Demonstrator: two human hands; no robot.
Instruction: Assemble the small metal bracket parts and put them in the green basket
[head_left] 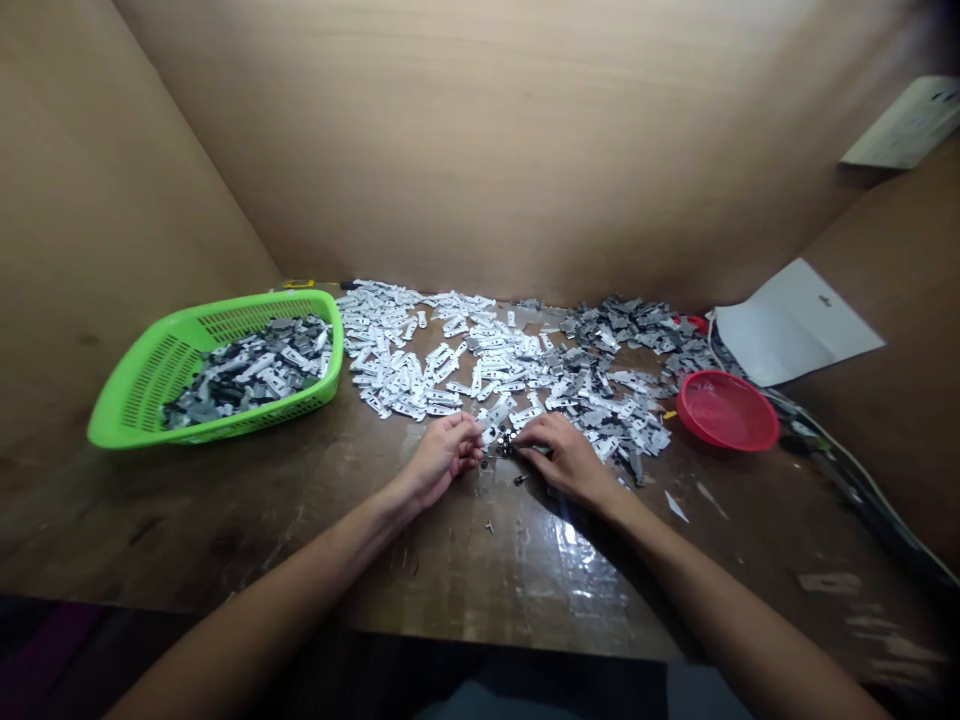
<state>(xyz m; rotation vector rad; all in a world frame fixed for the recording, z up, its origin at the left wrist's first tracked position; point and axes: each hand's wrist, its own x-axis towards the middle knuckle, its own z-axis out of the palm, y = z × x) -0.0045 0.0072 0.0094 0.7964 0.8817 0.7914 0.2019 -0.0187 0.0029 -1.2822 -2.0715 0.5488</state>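
The left hand (450, 455) pinches a pale metal plate (495, 413) at its fingertips, the plate sitting at that hand's two o'clock, between the two hands; the right hand (559, 452) has curled fingers at a cluster of small dark pieces (505, 444) at its nine o'clock, though whether it grips one I cannot tell; from the hands, white parts (409, 375) spread at eleven, grey parts (622, 325) between one and two; a green basket (337, 345) of mixed parts stands between nine and ten, a red bowl (726, 410) at three.
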